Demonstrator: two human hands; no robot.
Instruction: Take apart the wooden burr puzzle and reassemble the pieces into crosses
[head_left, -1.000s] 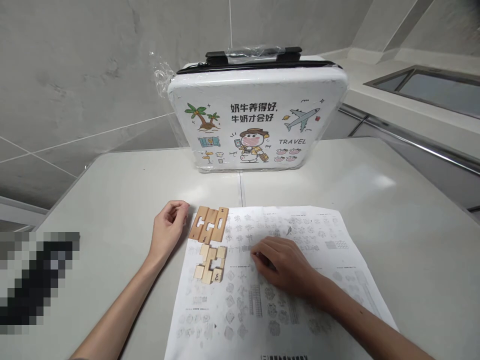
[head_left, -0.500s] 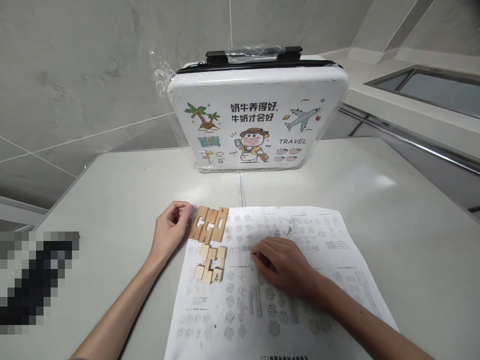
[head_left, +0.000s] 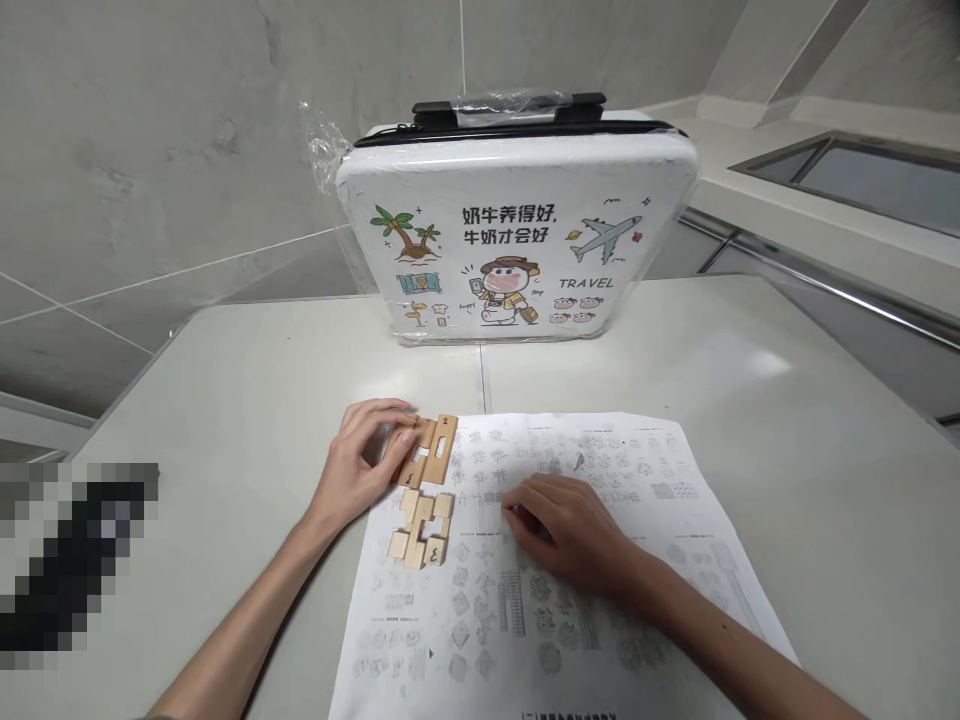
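My left hand (head_left: 367,455) reaches over the brown wooden puzzle pieces (head_left: 444,450), its thumb and fingers apart and touching the leftmost one, which is mostly covered. These notched sticks lie side by side with handwritten marks, a "2" on the right one. Just nearer to me is a group of paler notched wooden pieces (head_left: 420,530), one marked "3". My right hand (head_left: 566,525) rests on the printed sheet (head_left: 615,610) with fingers loosely curled and nothing visible in them. Small line drawings of shapes cover the sheet, and its text is upside down to me.
A white suitcase (head_left: 517,185) in clear plastic wrap stands at the back of the pale table (head_left: 247,380). A grey wall (head_left: 187,130) rises behind it. At the far left a pixelated dark patch (head_left: 75,560) hides part of the view.
My left hand has moved right from beside the brown pieces to over the leftmost one, its fingers extending. My right hand and the pieces look unmoved.
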